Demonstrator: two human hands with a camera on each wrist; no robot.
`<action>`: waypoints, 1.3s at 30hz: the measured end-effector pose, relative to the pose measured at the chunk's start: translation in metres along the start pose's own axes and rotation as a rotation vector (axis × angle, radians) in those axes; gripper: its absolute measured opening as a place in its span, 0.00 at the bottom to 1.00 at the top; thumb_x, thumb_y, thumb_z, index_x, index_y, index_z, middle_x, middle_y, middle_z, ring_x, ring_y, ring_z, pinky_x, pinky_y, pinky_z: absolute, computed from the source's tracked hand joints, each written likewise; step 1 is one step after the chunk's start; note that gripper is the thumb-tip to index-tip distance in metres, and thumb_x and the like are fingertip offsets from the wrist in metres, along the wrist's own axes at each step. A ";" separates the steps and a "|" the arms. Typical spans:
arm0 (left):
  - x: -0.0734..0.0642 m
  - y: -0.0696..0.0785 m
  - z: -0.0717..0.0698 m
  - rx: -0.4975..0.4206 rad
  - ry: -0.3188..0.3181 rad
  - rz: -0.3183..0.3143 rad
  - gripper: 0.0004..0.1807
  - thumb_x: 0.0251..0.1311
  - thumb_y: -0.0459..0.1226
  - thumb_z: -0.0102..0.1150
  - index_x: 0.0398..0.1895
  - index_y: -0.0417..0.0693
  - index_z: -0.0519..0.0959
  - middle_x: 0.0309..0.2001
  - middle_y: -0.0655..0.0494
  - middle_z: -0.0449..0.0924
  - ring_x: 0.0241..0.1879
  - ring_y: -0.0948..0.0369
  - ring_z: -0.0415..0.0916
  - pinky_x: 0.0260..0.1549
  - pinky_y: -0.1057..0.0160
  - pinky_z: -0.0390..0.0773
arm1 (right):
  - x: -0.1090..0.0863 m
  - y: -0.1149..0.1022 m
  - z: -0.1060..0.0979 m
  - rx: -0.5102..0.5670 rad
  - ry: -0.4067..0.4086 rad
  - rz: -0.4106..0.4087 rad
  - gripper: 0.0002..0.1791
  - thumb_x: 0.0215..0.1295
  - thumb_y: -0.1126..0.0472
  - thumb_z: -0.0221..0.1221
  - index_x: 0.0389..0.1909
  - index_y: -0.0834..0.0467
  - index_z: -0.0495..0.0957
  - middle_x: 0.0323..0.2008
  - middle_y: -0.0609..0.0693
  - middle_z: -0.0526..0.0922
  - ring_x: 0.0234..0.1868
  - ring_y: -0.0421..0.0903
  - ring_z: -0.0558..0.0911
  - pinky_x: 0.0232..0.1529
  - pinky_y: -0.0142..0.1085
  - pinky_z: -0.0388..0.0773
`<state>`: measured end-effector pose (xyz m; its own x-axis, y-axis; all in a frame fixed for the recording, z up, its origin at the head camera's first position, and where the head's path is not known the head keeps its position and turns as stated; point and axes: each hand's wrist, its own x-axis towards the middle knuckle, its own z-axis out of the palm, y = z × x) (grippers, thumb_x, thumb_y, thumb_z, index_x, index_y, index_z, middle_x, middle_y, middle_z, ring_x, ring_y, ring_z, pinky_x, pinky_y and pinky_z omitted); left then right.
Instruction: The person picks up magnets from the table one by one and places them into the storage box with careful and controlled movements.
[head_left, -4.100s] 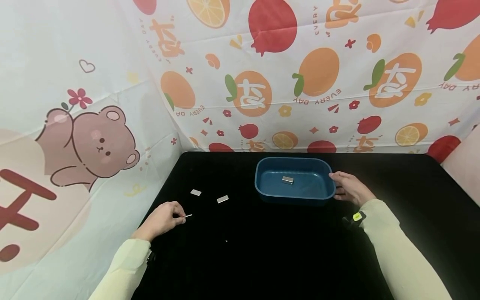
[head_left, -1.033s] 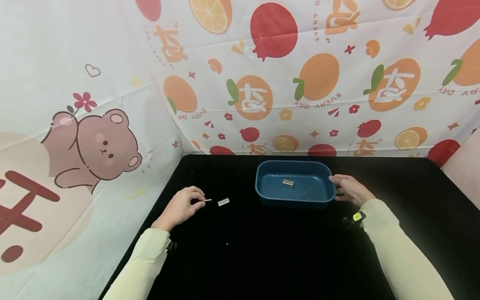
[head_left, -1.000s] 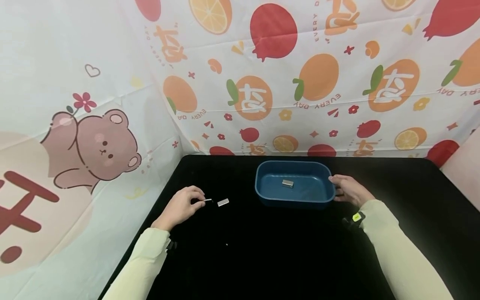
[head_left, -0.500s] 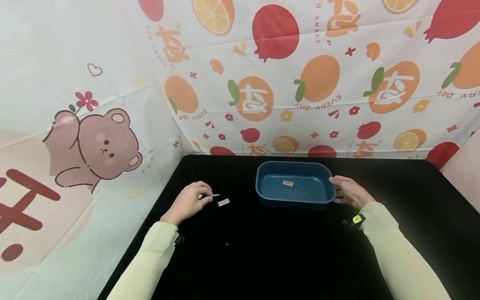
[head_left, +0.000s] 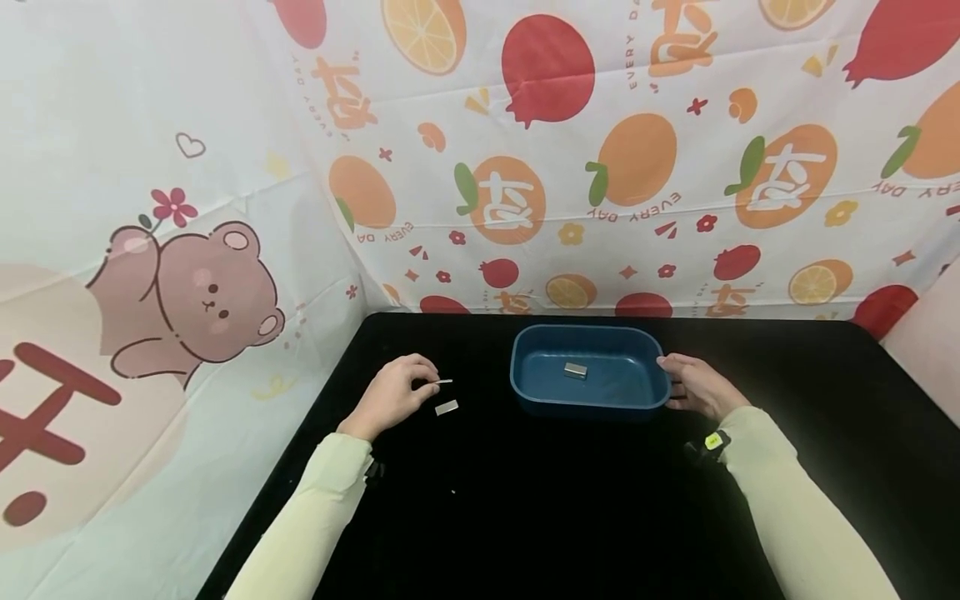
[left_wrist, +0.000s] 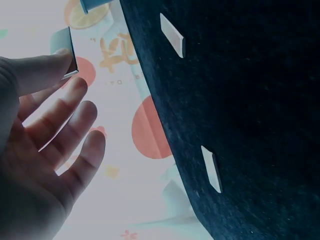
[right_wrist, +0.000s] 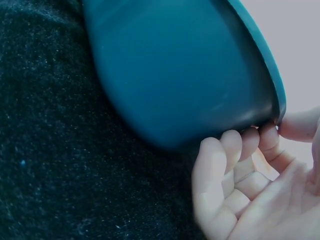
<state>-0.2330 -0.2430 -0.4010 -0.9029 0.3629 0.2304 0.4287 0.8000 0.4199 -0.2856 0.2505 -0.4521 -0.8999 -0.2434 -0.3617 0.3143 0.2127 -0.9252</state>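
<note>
Between thumb and forefinger, my left hand (head_left: pixel 395 394) pinches a small thin silver rectangular plate (left_wrist: pixel 64 45), raised over the left part of the table. A similar plate (head_left: pixel 446 407) lies on the table just below those fingertips in the head view. The left wrist view shows a second loose plate (left_wrist: pixel 211 169), which the hand hides from the head camera. A blue plastic bin (head_left: pixel 591 406) stands at the back middle with a silver block (head_left: pixel 575 371) inside. My right hand (head_left: pixel 701 387) grips the bin's right end, thumb at the rim and fingertips against the outer wall.
The black table (head_left: pixel 570 500) bears a tiny pale speck (head_left: pixel 453 492) near its front middle. A fruit-print cloth (head_left: pixel 570 167) hangs behind the table's back edge, and a bear-print cloth (head_left: pixel 217 287) hangs along its left side.
My left hand has moved right and farther back with the silver plate, from the table's left edge toward the bin. The right hand has stayed at the bin's end.
</note>
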 end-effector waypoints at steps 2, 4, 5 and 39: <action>0.001 0.001 0.000 0.005 -0.006 -0.001 0.05 0.62 0.36 0.65 0.37 0.46 0.87 0.47 0.54 0.83 0.49 0.52 0.79 0.54 0.46 0.77 | 0.001 0.000 0.000 -0.006 0.003 0.001 0.15 0.78 0.47 0.45 0.39 0.53 0.72 0.35 0.46 0.79 0.36 0.43 0.82 0.41 0.36 0.82; 0.003 0.003 -0.001 0.010 -0.008 0.003 0.05 0.62 0.36 0.65 0.37 0.47 0.87 0.47 0.54 0.83 0.49 0.52 0.79 0.54 0.46 0.77 | 0.002 -0.001 0.000 -0.013 0.012 0.003 0.15 0.78 0.46 0.45 0.39 0.53 0.72 0.35 0.46 0.79 0.36 0.44 0.82 0.41 0.37 0.82; 0.003 0.004 -0.001 0.011 -0.009 0.005 0.05 0.62 0.36 0.65 0.37 0.47 0.87 0.47 0.54 0.83 0.49 0.52 0.79 0.54 0.46 0.77 | 0.002 -0.001 0.000 -0.015 0.016 0.004 0.15 0.78 0.46 0.45 0.39 0.52 0.72 0.34 0.46 0.79 0.36 0.44 0.82 0.41 0.37 0.82; 0.009 0.015 0.003 0.077 0.025 0.019 0.03 0.60 0.36 0.67 0.35 0.49 0.87 0.46 0.55 0.84 0.48 0.54 0.79 0.52 0.48 0.78 | 0.000 -0.001 0.000 0.002 -0.003 0.010 0.15 0.77 0.45 0.46 0.38 0.51 0.71 0.35 0.46 0.80 0.35 0.42 0.82 0.40 0.36 0.82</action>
<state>-0.2350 -0.2265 -0.3949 -0.8931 0.3673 0.2598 0.4413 0.8276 0.3468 -0.2863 0.2498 -0.4511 -0.8958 -0.2442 -0.3715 0.3242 0.2128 -0.9217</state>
